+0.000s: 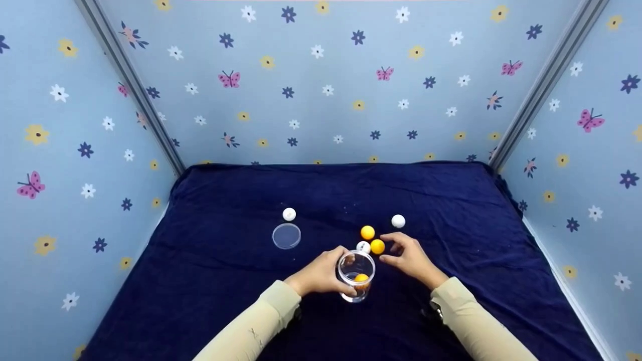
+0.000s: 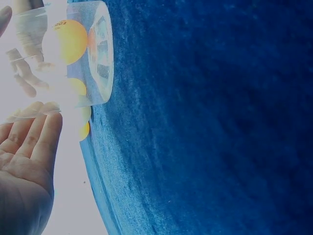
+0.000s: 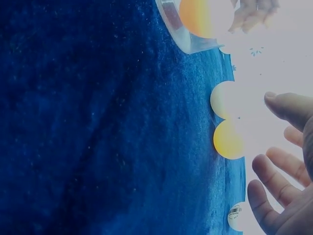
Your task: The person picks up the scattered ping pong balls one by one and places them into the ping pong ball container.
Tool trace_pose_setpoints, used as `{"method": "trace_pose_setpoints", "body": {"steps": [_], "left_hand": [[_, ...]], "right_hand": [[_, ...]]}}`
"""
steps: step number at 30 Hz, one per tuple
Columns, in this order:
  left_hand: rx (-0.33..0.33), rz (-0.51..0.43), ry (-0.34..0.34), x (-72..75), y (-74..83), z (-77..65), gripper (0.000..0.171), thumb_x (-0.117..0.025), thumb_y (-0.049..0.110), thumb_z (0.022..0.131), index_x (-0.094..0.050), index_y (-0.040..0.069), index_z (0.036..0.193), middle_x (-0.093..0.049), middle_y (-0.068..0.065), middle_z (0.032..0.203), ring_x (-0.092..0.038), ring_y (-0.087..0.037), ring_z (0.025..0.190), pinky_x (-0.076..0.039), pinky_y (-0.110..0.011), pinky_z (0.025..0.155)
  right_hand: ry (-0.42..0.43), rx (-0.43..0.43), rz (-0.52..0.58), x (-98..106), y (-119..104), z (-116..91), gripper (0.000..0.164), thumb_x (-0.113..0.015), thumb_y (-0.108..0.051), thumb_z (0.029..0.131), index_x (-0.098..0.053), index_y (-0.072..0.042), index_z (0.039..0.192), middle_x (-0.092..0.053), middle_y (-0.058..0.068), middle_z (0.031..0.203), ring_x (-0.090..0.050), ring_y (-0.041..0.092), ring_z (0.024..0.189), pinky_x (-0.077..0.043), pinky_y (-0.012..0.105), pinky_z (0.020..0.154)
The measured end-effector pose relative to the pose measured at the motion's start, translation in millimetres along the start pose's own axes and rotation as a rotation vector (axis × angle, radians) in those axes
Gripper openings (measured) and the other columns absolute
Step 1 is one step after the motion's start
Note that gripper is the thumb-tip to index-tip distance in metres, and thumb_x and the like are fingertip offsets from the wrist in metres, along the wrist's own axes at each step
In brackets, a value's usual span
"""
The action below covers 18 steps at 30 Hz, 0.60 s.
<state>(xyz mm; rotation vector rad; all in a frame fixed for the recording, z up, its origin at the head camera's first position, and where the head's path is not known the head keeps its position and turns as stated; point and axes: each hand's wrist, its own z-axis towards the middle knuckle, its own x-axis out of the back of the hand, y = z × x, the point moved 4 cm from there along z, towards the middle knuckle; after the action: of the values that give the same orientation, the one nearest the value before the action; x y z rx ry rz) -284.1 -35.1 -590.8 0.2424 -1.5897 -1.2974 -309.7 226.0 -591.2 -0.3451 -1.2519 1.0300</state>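
My left hand (image 1: 321,273) grips a clear plastic jar (image 1: 354,299) around its side, its open mouth facing up. Inside it lies one orange ping-pong ball (image 1: 361,279), also visible through the wall in the left wrist view. Just right of the jar, my right hand (image 1: 412,258) has its thumb and fingers spread apart around nothing, close beside an orange ball (image 1: 377,246). A white ball (image 1: 363,246) sits against that orange one, partly behind the jar rim. Another orange ball (image 1: 367,232) lies just beyond them. In the right wrist view the fingers (image 3: 281,178) are loosely bent and hold nothing.
A round clear lid (image 1: 286,236) lies flat on the dark blue cloth (image 1: 225,301), left of the jar. One white ball (image 1: 289,214) is just behind the lid; another white ball (image 1: 398,221) lies beyond my right hand. Flower-patterned walls (image 1: 321,65) enclose the back and sides.
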Motion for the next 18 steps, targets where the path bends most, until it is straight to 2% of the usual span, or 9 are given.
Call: {"method": "trace_pose_setpoints", "body": {"steps": [18], "left_hand": [[0.007,-0.017,0.002,0.0,0.5,-0.9,0.078,-0.105,0.033,0.065,-0.064,0.007,0.127,-0.077,-0.012,0.126,-0.074,-0.030,0.113,-0.055,-0.032,0.103]], "right_hand": [[-0.032,-0.057,-0.011,-8.2,10.3,4.7,0.059,-0.095,-0.008,0.079,-0.071,0.006,0.132,-0.077,0.021,0.122,-0.071,0.027,0.083,-0.057,0.030,0.078]]}}
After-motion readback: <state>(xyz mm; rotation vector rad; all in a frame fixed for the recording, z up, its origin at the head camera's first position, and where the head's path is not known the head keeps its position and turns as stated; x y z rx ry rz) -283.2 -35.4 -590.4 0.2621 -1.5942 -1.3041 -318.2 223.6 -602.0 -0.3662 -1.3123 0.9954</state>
